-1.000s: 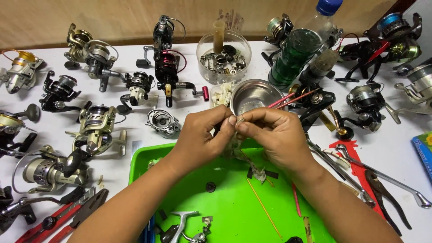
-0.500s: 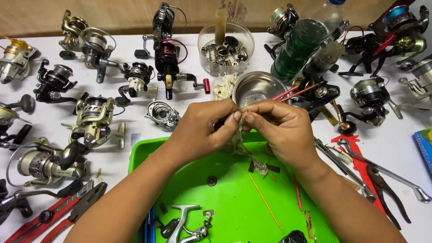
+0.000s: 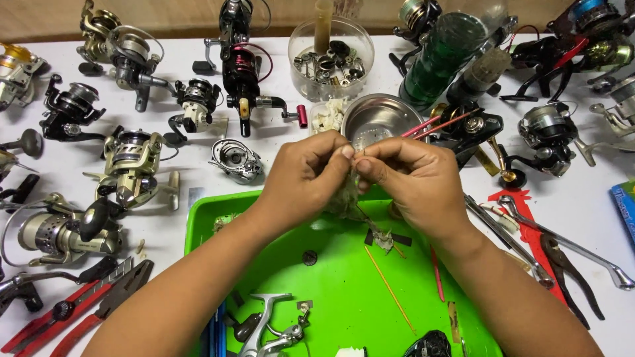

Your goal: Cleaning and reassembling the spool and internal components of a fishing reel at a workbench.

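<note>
Two hands, one small part, barely a shift

Two hands meet over the far rim of the green tray point(image 3: 198, 228), and against the earlier views little is different: we see the same pinch, with the hands a touch closer to the steel bowl point(image 3: 380, 119) and the fingertips drawn tighter together. We read that as fine work going on at one spot, not a move to a new step.

Our left hand point(image 3: 304, 175) is closed around a small pale, crumpled-looking piece point(image 3: 345, 198) (mostly hidden by the fingers, so we cannot say what it is). Our right hand point(image 3: 413, 182) is closed too, thumb and forefinger pinching at the top of the same piece, right where the two hands touch.

As for its lie: the piece hangs between the palms just above the tray, and what shows of it runs roughly up and down in the head view, its upper end at the pinch and its lower end trailing toward the dark bits point(image 3: 387, 238) on the tray floor. We cannot tell which end is the working end.

Around us the counter point(image 3: 264, 198) carries many fishing reels, a red and black reel point(image 3: 241, 69) beyond the left hand, a clear tub of parts point(image 3: 331, 59) and pliers point(image 3: 569, 271) at the right.
</note>
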